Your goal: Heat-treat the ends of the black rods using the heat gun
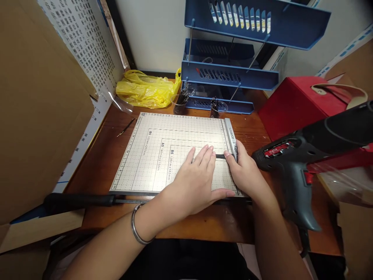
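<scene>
Both forearms reach in from below; the left hand (196, 182) lies flat, fingers spread together, pressing on the paper trimmer board (163, 151). Between its fingertips and the right hand (244, 171) lies a thin black strip (220, 156), held against the ruler guide (231, 138); the right fingers curl narrowly at the strip's end. Positioning looks under way, with the cutter's black handle (78, 200) lying untouched along the near edge. Beyond stand two cups of black pieces (179, 103), blue trays (230, 74), a yellow bag (145, 89) and a heat gun (294, 163).
</scene>
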Motion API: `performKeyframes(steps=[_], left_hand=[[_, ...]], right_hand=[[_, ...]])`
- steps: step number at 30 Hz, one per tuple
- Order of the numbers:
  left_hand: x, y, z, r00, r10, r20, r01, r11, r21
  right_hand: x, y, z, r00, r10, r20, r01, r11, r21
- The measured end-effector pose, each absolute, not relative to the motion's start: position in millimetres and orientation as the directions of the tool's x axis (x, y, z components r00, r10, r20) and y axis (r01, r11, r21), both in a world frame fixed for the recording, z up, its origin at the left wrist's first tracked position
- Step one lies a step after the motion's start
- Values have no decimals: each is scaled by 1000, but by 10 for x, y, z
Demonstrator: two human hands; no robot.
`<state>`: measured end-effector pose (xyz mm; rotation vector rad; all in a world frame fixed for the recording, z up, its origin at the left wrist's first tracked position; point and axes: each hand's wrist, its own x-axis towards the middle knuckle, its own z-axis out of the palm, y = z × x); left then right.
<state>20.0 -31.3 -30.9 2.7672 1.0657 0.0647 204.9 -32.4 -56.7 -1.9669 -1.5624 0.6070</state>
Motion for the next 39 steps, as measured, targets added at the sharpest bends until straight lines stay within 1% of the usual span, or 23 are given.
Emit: performKeyframes(steps=[4, 8, 12, 19, 22, 26, 32, 39], left_hand=[[210, -287, -365, 784, 621, 31, 598, -766, 236], [223, -277, -391, 779, 623, 63, 593, -766, 248], [226, -278, -388, 778, 625, 65, 593, -765, 250], [224, -276, -378, 776, 626, 75, 592, -764, 257], [228, -274, -387, 772, 630, 80, 593, -760, 265], [239, -281, -404, 769, 635, 74, 599, -757, 260], [245, -286, -420, 772, 631, 72, 599, -761, 247], [244, -287, -431, 766, 638, 72, 606, -756, 249]], right_hand=[[2050, -332, -560, 228, 973, -25, 713, -185, -676], [2053, -347, -566, 246, 969, -13, 694, -185, -695], [2059, -351, -549, 281, 959, -14, 628, -195, -753], [2143, -361, -531, 176, 984, 24, 653, -98, -751], [2164, -350, -553, 163, 986, 40, 643, -75, -762], [2166, -341, -570, 157, 986, 48, 630, -63, -774], [2146, -360, -528, 125, 992, 9, 640, -74, -765], [2129, -355, -524, 137, 990, 36, 640, -61, -766]])
